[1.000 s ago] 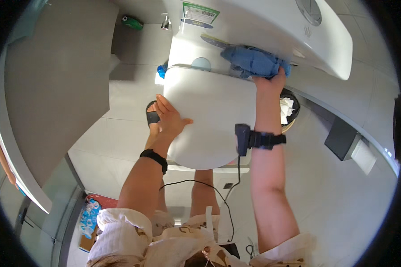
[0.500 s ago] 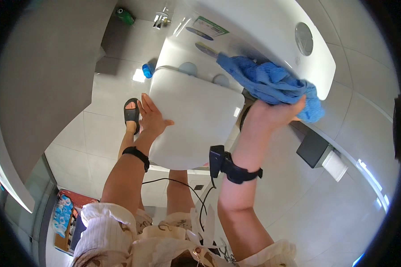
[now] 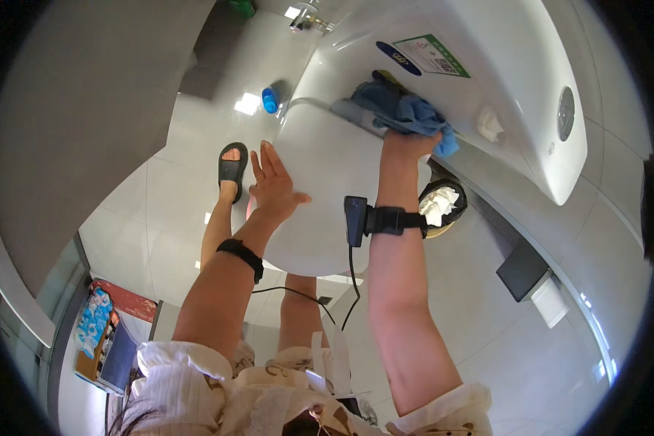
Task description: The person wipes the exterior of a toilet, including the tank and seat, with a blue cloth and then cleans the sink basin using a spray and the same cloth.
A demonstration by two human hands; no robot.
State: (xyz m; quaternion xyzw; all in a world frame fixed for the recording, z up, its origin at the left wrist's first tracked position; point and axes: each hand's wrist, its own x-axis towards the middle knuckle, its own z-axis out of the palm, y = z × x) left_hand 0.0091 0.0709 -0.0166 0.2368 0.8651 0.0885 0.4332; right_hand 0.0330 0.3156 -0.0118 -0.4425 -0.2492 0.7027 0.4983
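A crumpled blue cloth (image 3: 403,109) is gripped in my right hand (image 3: 414,142). It lies against the lower front of the white toilet tank (image 3: 487,109), behind the hinge end of the lid. My left hand (image 3: 277,185) rests with fingers spread on the left edge of the closed white toilet lid (image 3: 327,211). On the tank front are a blue oval label (image 3: 398,58) and a green-and-white sticker (image 3: 434,57). The fingertips of my right hand are partly hidden by the cloth.
A bin with a black liner and white tissue (image 3: 439,203) stands right of the toilet. A blue bottle (image 3: 269,100) and a metal valve (image 3: 307,18) are at the left. A grey panel (image 3: 102,87) fills the far left; a black cable (image 3: 352,291) hangs from my right wrist strap.
My right hand has moved the blue cloth left and down from the tank's right side to behind the lid. The view has shifted, bringing the bin into sight. My left hand stays on the lid.
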